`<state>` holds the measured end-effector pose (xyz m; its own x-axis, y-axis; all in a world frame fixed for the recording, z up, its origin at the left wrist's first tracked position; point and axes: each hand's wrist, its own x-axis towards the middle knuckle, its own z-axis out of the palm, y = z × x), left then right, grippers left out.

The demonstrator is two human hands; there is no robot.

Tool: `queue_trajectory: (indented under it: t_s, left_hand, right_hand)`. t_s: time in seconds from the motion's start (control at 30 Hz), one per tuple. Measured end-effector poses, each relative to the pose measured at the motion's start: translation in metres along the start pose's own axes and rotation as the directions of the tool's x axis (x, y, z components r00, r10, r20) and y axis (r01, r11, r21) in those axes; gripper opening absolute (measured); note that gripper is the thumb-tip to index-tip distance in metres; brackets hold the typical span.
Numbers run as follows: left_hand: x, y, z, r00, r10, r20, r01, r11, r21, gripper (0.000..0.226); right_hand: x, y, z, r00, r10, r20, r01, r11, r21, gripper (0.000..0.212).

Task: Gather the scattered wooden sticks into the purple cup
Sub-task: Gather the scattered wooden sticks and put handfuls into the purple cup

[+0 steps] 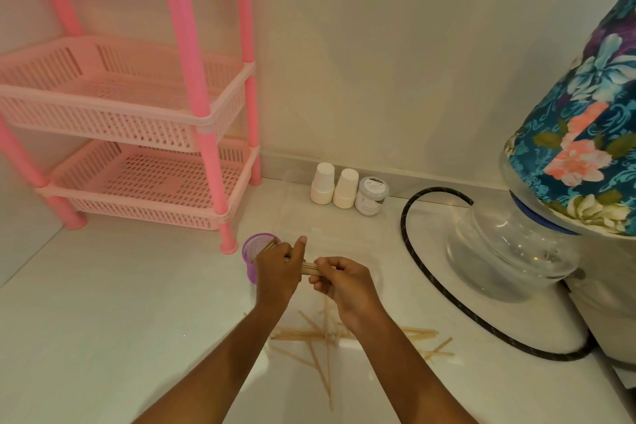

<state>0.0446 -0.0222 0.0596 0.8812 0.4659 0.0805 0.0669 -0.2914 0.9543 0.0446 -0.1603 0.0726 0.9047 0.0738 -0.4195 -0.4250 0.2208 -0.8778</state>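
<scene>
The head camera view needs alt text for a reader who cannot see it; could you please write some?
Two bare hands, left hand and right hand, hold a small bundle of thin wooden sticks beside a purple mesh cup on a white floor. More loose wooden sticks lie scattered nearer the camera, a pink plastic rack behind.

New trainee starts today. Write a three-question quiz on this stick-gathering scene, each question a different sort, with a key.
1. True or false: the purple cup already has sticks in it.
2. What do both hands hold? A) a bundle of sticks B) a white cup C) the hose
3. Where do the scattered sticks lie: nearer the person than the hands, or beyond them?

Key: 1 true; 2 A, left hand and right hand; 3 nearer the person.
</scene>
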Motion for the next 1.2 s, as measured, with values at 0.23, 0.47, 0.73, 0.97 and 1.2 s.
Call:
queue_trajectory:
  t_s: [0.23,0.47,0.73,0.97,1.2]
  left_hand:
    - [0.012,-0.004,-0.011,0.999,-0.03,-0.03,0.029,1.0,-0.009,0.058]
    - [0.034,-0.017,-0.049,0.965,0.196,-0.174,-0.199,0.98,0.0,0.041]
    - [0.063,-0.067,-0.083,0.924,0.044,0.379,-0.148,0.957,0.25,0.103]
    - [0.07,-0.099,-0.075,0.844,-0.024,0.536,-0.061,0.988,0.14,0.132]
    - [0.072,-0.108,-0.069,0.889,-0.015,0.457,-0.025,0.996,0.08,0.117]
  right_hand:
    - [0.01,-0.001,0.012,1.0,-0.014,-0.011,0.014,1.0,-0.012,0.007]
    - [0.031,-0.016,0.031,0.997,-0.057,-0.061,0.049,0.992,-0.115,0.004]
    - [0.059,-0.011,0.063,0.975,-0.192,-0.108,0.13,0.896,-0.425,0.015]
    - [0.07,0.005,0.083,0.925,-0.373,0.071,0.31,0.634,-0.708,0.011]
    - [0.074,0.018,0.1,0.877,-0.399,0.266,0.418,0.362,-0.833,0.017]
